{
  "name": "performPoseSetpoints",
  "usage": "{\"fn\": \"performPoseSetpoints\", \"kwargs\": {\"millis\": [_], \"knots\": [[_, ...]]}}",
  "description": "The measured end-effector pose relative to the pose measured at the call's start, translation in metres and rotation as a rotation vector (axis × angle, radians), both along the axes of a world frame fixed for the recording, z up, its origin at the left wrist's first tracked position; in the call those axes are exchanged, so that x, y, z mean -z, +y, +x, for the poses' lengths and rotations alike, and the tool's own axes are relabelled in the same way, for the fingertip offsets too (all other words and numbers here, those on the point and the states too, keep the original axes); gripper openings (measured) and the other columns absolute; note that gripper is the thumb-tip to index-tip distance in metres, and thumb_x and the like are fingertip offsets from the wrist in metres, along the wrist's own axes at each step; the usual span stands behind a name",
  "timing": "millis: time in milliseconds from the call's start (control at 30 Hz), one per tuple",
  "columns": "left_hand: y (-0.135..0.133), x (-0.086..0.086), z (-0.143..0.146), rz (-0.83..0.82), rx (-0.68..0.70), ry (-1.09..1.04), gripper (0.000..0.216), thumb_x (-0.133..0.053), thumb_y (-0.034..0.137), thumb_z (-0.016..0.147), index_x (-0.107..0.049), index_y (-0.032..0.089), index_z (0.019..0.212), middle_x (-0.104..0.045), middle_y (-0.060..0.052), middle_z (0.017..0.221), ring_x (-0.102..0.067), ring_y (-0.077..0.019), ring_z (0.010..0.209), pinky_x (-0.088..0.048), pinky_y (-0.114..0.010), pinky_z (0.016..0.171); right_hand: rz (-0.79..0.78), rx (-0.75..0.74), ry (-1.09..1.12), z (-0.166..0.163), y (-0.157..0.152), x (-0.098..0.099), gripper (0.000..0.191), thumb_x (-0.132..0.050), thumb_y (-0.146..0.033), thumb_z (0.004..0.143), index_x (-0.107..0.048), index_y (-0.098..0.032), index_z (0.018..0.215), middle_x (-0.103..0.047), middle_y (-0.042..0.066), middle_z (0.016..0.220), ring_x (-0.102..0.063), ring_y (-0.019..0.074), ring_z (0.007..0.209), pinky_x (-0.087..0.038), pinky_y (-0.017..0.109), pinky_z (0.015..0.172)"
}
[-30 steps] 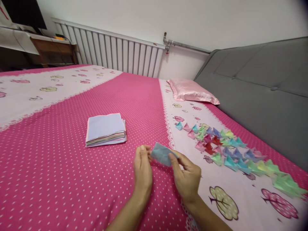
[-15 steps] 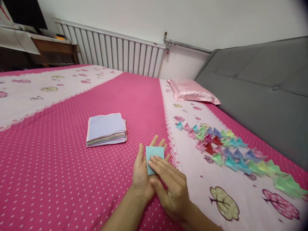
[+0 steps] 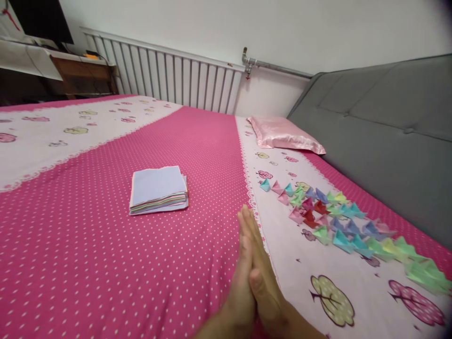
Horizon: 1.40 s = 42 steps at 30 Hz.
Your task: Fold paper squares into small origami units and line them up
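My left hand (image 3: 241, 285) and my right hand (image 3: 265, 278) are pressed palm to palm at the lower middle, fingers straight and pointing away from me. Between the palms, where the small folded light-blue paper was a moment ago, nothing shows; the hands cover it. Beyond them to the left lies a stack of coloured paper (image 3: 157, 183), a lilac sheet on top. To the right, several folded paper boats (image 3: 342, 240) in blue, pink, red, green and yellow stand in slanting rows on the white band of the bedspread.
The pink dotted bedspread (image 3: 88, 245) covers the bed. A pink satin pillow (image 3: 284, 133) rests near the grey padded headboard (image 3: 381, 117). Behind the bed are a white radiator (image 3: 169, 73) and a pipe (image 3: 278, 68). A desk (image 3: 81, 73) holds a dark monitor (image 3: 42, 21) at far left.
My right hand was laid over the light-blue paper on my upturned left palm. Both hands have turned on edge and closed together, hiding the paper, and moved slightly right.
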State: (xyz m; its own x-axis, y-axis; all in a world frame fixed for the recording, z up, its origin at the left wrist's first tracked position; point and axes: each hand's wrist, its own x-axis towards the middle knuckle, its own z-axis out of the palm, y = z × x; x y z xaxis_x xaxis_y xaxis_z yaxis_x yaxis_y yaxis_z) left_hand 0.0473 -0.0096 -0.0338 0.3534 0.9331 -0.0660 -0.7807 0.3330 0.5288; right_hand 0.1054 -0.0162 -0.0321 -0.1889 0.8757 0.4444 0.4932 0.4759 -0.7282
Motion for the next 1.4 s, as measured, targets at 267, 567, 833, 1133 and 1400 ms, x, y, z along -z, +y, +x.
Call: {"fn": "performPoseSetpoints", "kwargs": {"millis": [267,567,833,1133,1400], "knots": [[0.007,-0.004,-0.003,-0.02,-0.077,0.062,0.053,-0.033,0.049,0.085,-0.033,0.026,0.133,-0.024,-0.001,0.143,-0.005,-0.0162,0.132,-0.004,-0.035,0.109,-0.006,-0.083,-0.026,-0.001,-0.002,0.002,0.071,-0.017,-0.059,0.083,-0.006,-0.018,0.14,-0.012,0.005,0.147,0.0,0.0253,0.133,-0.01,0.048,0.108],[0.01,-0.001,-0.002,-0.006,-0.171,0.214,0.056,-0.03,0.049,0.085,-0.027,0.027,0.135,-0.024,0.0,0.143,-0.007,-0.0161,0.132,-0.007,-0.031,0.109,-0.048,-0.144,0.03,-0.006,-0.003,0.007,0.072,-0.019,-0.059,0.084,0.0,-0.018,0.14,0.001,0.003,0.148,0.007,0.0249,0.133,-0.003,0.047,0.108],[-0.002,-0.007,-0.01,0.248,-0.296,0.76,0.06,-0.019,0.052,0.086,-0.011,0.025,0.139,0.0,0.003,0.147,0.01,-0.0156,0.132,-0.002,-0.034,0.11,-0.216,-0.25,0.464,-0.009,-0.008,0.008,0.076,-0.034,-0.061,0.079,-0.006,-0.025,0.139,-0.005,-0.001,0.147,0.001,0.0229,0.134,-0.011,0.043,0.108],[0.007,-0.004,-0.018,0.498,-0.544,1.2,0.051,-0.017,0.038,0.09,-0.002,0.031,0.139,0.002,0.004,0.147,0.008,-0.0183,0.133,0.004,-0.042,0.108,-0.512,-0.26,0.992,-0.024,-0.014,0.013,0.061,-0.041,-0.059,0.077,-0.037,-0.028,0.13,-0.033,0.001,0.14,-0.015,0.0198,0.133,-0.014,0.043,0.107],[0.012,-0.005,-0.024,0.945,-0.551,1.459,0.052,-0.028,0.04,0.088,-0.017,0.031,0.137,-0.001,0.001,0.148,0.003,-0.0264,0.133,-0.001,-0.05,0.106,-0.686,-0.223,1.302,-0.019,-0.005,-0.004,0.059,-0.035,-0.066,0.074,-0.06,-0.026,0.109,-0.058,0.004,0.118,-0.028,0.0207,0.128,-0.022,0.042,0.105]]}}
